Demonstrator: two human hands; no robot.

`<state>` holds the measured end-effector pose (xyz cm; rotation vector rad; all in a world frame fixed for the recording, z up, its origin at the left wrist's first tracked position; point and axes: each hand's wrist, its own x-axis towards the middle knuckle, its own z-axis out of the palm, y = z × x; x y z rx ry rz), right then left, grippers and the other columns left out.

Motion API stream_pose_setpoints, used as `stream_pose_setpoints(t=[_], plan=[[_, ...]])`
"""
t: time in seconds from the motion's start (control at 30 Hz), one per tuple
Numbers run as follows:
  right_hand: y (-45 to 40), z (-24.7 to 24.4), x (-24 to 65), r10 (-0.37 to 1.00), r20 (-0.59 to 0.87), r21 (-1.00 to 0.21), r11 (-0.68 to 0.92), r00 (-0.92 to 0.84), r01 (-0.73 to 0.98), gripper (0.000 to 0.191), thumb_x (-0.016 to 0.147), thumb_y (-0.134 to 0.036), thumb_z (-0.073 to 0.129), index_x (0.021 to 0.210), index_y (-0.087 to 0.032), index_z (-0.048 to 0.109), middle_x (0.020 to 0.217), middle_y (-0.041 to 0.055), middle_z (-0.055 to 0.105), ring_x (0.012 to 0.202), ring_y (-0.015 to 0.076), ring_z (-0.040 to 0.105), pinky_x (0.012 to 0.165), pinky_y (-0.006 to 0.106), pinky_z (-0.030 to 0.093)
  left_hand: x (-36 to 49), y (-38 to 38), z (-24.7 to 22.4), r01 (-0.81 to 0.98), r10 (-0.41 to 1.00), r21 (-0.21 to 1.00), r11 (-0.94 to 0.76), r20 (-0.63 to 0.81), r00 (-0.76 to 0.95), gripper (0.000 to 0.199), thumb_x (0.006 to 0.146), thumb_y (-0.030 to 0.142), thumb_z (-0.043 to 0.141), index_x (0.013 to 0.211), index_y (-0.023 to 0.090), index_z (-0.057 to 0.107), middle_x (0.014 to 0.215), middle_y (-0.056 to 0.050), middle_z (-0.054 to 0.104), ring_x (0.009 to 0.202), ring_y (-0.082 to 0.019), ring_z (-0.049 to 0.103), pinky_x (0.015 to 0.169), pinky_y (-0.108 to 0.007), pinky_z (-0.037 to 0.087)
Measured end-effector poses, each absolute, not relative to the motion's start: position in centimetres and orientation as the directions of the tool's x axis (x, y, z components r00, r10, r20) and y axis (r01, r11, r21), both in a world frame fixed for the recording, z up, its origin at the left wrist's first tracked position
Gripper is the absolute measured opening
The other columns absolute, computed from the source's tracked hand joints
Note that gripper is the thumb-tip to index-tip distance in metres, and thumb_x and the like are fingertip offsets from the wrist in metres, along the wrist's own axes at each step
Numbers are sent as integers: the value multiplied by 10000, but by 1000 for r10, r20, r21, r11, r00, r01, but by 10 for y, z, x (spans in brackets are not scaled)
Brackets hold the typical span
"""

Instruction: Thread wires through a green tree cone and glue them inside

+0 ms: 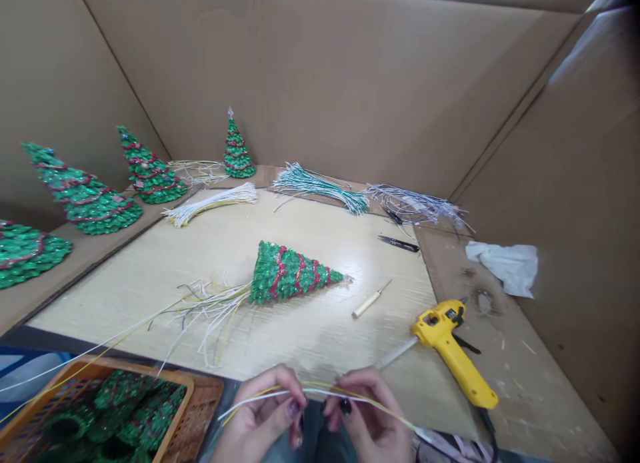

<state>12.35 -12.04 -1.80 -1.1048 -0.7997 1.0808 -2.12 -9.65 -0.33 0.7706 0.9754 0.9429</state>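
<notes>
Yellow & white wire strands (320, 391) are getting pinched tight btwn L hand (263, 415) & R hand (370, 416), both clamped on them at worktop (150, 316) edge, w/ glittery green cone tree (290, 273) lying sideways nearby, trailing loose strands.

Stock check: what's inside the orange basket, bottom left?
The orange-rimmed basket holds green glittery tree cones, several showing hollow bases. They cover the basket floor, and the view cuts off its lower edge, so no exact count is possible.
</notes>
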Motion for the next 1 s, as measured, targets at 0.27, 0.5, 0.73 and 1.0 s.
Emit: stream_pose_setpoints(t=[0.27,0.5,0.73,1.0], plan=[[-118,-19,126,893,4,-965,122,451,-233,230,845,-430,735,843,-201,720,657,35,698,530,143,642,515,239,537,-20,-88,7,-379,921,840,388,-372,119,425,640,561,869,674,160,732,535,13,586,481,-87,554,495,-177,425],[-118,-17,124,920,-41,-962,68,389,-263,305,826,-493,736,766,-194,727,665,52,727,517,156,664,509,249,556,-37,-95,12,-143,950,966,217,-175,260,566,722,577,809,1183,278,672,591,39,633,529,-135,595,573,-247,493],[-127,-14,151,871,-121,-933,63,477,-353,326,870,-509,676,958,-206,759,889,112,793,748,229,755,576,288,610,-101,7,64,745,768,228,-627,345,540,651,832,430,714,1434,342,481,1517,-96,441,1377,-384,419,1112,-541,350],[-139,-10,158,805,-124,-965,37,580,-258,270,768,-464,803,833,-206,751,751,75,781,642,225,749,574,286,619,-98,74,78,692,700,109,-714,142,700,772,788,450,702,1479,260,414,1446,-143,469,1292,-365,505,1049,-480,435]])
